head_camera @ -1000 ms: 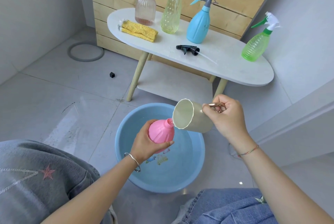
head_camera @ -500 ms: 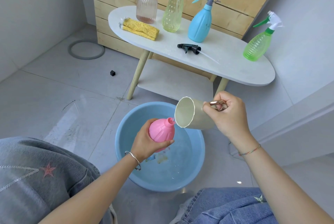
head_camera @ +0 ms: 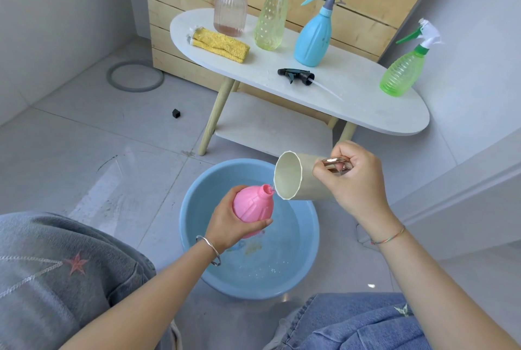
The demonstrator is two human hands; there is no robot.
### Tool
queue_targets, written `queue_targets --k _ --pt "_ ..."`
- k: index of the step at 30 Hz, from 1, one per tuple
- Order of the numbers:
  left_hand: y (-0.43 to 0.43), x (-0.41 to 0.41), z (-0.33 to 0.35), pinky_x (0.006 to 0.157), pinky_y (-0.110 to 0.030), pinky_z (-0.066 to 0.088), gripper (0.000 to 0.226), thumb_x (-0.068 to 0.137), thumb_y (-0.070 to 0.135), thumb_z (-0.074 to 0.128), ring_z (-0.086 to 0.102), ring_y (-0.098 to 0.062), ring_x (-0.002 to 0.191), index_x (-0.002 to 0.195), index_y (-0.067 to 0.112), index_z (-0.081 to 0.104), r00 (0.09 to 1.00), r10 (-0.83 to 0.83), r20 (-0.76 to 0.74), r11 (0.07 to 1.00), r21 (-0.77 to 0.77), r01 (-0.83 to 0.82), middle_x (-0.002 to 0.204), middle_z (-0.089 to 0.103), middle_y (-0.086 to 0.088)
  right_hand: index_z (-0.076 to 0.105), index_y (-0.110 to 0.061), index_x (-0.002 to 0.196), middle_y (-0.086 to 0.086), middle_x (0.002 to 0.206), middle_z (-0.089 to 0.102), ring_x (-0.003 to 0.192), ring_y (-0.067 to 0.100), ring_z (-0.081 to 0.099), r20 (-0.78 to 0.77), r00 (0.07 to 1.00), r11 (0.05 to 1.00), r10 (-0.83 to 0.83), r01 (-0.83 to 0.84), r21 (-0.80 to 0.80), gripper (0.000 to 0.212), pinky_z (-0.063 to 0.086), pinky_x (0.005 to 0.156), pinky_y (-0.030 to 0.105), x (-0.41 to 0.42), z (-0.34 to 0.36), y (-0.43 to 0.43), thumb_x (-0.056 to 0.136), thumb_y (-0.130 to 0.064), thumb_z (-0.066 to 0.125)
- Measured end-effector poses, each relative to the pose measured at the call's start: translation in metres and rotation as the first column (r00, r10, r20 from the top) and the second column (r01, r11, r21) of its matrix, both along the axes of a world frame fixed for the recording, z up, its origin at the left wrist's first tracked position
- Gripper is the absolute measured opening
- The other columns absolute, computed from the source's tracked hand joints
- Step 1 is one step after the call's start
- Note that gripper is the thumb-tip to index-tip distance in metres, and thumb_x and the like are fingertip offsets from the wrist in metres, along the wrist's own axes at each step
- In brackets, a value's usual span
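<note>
Wrapped round the lower body of a pink bottle (head_camera: 252,205), the left grip (head_camera: 231,222) is seen with fingers and thumb curled against the plastic. The bottle is held tilted, with its open neck turned up and to the right, above a blue basin (head_camera: 214,177) that stands on the floor with water in it. The right grip (head_camera: 352,177) is closed round the shiny handle (head_camera: 337,162) of a pale cup (head_camera: 304,177), fingers curled through it. The cup is tipped almost onto its side, its mouth turned left, and its lower lip is held just beside the bottle's neck; a thin thread of water can be made out between the two. A silver bangle (head_camera: 210,248) is worn on the left wrist and a coloured string (head_camera: 389,236) on the right.

Behind the basin a white oval table (head_camera: 366,101) is placed against a wooden wall. On it four spray bottles are stood upright: a brownish one (head_camera: 230,14), a yellow-green one (head_camera: 271,22), a blue one (head_camera: 313,39) and, well apart at the right end, a green one (head_camera: 401,73). A folded yellow cloth (head_camera: 220,45) is laid at the left end, and a loose black spray head (head_camera: 296,76) with its tube is laid near the front edge. On the floor to the left a grey ring (head_camera: 135,90) and a small black block (head_camera: 176,113) are seen.
</note>
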State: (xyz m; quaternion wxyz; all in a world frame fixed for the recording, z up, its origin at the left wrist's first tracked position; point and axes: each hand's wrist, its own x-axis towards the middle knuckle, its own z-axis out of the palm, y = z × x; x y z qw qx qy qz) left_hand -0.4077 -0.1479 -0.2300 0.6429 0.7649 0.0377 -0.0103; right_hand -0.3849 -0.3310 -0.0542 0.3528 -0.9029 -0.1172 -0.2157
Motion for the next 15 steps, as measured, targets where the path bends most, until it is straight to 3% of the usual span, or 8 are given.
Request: queue_targets --k 7,15 --pt "-0.0002 -0.0001 -0.0044 0.070 -0.007 0.046 0.077 0.051 0.043 0.093 0.058 0.005 0.094 0.115 0.033 0.053 1.000 -0.006 -0.004 1.000 0.012 0.006 0.107 0.062 0.015 0.036 0.000 0.057 0.010 0.055 0.035 0.056 0.023 0.033 0.033 0.999 0.999 0.015 -0.013 -0.049 0.032 0.027 0.052 0.035 0.0013 0.0001 0.0034 0.066 -0.017 0.062" --pt "-0.0004 -0.0001 -0.0054 0.076 -0.014 0.049 0.080 0.045 0.054 0.089 0.058 0.005 0.096 0.114 0.037 0.052 1.000 0.002 -0.007 1.000 0.017 -0.002 0.107 0.061 0.019 0.035 -0.008 0.054 -0.001 0.054 0.032 0.056 0.018 0.031 0.076 0.996 0.994 0.051 -0.044 -0.097 0.031 0.026 0.053 0.031 0.0025 0.0000 0.0057 0.065 -0.015 0.063"
